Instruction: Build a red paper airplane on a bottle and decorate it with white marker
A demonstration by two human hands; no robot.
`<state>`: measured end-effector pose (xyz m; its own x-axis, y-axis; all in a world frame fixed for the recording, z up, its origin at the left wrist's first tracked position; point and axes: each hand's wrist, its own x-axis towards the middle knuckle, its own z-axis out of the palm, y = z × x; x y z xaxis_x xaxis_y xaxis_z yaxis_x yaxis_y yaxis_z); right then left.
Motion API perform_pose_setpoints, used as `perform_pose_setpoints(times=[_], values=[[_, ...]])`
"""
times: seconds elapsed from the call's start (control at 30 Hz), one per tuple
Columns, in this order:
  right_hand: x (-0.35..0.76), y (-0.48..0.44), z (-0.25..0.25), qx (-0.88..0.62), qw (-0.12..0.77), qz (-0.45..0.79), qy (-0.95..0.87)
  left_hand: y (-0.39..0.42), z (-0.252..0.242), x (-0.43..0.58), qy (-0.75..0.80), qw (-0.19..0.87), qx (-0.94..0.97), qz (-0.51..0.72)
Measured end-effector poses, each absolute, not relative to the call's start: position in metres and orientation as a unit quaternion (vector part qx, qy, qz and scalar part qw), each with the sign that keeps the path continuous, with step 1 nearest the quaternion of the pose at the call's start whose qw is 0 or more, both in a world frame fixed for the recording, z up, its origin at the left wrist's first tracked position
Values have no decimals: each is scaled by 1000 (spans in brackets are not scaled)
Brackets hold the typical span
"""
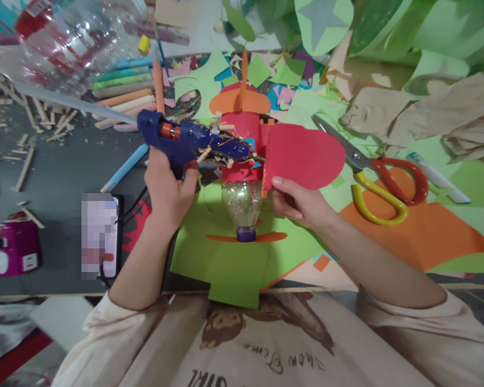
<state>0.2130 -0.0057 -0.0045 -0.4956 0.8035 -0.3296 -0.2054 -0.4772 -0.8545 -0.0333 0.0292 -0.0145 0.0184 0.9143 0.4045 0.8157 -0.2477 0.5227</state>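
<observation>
Left grip [166, 180] clasps glue gun [189, 141]; right grip [296, 201] pinches red panel [306, 155], likely light, bendable, best held by its edge.

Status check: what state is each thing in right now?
Left hand: closed around glue gun
Glue gun: held, stick loaded, wood bits clinging
Right hand: pinching red piece
Red piece: held beside middle bottle
Middle bottle: capped, partly covered in red
Scissors: lying unheld
Phone: screen lit
Brown paper: crumpled
</observation>
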Motion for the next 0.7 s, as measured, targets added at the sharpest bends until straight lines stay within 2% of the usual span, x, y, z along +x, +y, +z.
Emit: perform_pose_setpoints(times=[0.13, 0.4, 0.7], values=[[213, -6, -5, -378, 328, 767, -402, 29, -14, -33, 610, 47, 706, 357], [214, -7, -4, -379, 325, 762, -412, 28, -13, -32, 632, 105, 686, 345], [214, -7, -4, -371, 312, 771, -413, 27, -9, -31, 631, 90, 683, 356]])
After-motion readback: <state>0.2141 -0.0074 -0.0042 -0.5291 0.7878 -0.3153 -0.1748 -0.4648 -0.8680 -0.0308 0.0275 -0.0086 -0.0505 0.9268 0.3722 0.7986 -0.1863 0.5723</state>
